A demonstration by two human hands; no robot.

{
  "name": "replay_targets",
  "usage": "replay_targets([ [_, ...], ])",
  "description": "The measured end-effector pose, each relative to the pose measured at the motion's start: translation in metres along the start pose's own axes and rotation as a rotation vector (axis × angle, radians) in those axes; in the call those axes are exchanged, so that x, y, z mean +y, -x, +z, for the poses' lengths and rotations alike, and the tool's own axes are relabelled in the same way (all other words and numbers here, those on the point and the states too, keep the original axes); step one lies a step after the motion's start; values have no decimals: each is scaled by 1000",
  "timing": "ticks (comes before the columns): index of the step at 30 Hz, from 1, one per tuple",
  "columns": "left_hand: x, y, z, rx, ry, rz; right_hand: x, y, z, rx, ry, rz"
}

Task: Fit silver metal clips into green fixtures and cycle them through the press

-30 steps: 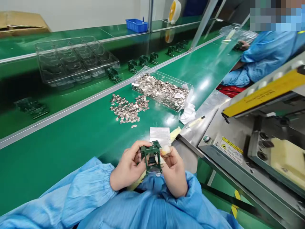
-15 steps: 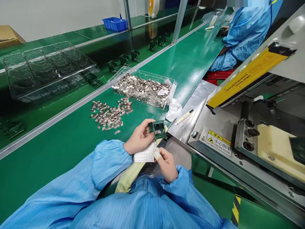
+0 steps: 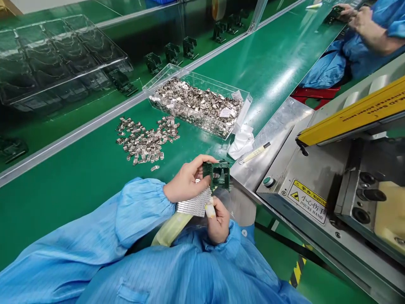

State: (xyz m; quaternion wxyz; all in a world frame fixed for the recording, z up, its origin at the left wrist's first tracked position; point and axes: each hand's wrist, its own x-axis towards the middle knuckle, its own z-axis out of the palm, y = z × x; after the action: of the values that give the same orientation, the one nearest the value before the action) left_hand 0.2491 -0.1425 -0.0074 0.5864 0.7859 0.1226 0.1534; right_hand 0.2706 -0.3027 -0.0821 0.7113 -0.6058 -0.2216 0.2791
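My left hand (image 3: 188, 180) is closed on a dark green plastic frame (image 3: 221, 177) with a square opening, gripped between thumb and fingers. Below that hand a sheet of small silver labels (image 3: 193, 204) lies at a slant, partly covered by the palm. My right hand (image 3: 218, 223) pinches at the sheet's right edge; its thumb wears a whitish-yellow wrap. Whether a single label is between its fingertips is too small to tell. Beneath the hands, a pale yellow strip (image 3: 171, 230) runs toward my lap.
Small metal clips (image 3: 147, 141) lie heaped on the green bench, near a clear tray (image 3: 202, 122) full of more. A white cloth (image 3: 242, 141) and a marker-like stick (image 3: 255, 153) lie right. A machine with a warning label (image 3: 308, 198) borders the right; a co-worker's hands (image 3: 354, 19) are beyond.
The view has shifted down and to the right. The green frame has turned so its opening faces me more directly, and the label sheet has tilted. Both hands keep nearly the same positions.
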Motion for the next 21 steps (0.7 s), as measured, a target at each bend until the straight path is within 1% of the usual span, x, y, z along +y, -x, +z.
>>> replay_targets([
  [3, 3, -1, 0, 6, -5, -12, 3, 0, -3, -6, 33, -10],
  [7, 8, -3, 0, -2, -19, 6, -5, -1, -6, -36, 62, 5],
  [10, 10, -6, 0, -52, -36, 32, -9, 0, -5, -36, 61, 21],
  [12, 10, -8, 1, -97, -27, 39, -8, 1, -4, -26, 64, 17],
  [14, 9, -10, 2, -117, -3, 38, -4, 2, -4, -15, 82, -1],
  [18, 5, -11, 2, -94, 42, 34, 2, 1, -6, -8, 158, -57],
  [21, 3, -11, 1, -85, 40, 33, 1, -2, -10, -38, 220, -88],
])
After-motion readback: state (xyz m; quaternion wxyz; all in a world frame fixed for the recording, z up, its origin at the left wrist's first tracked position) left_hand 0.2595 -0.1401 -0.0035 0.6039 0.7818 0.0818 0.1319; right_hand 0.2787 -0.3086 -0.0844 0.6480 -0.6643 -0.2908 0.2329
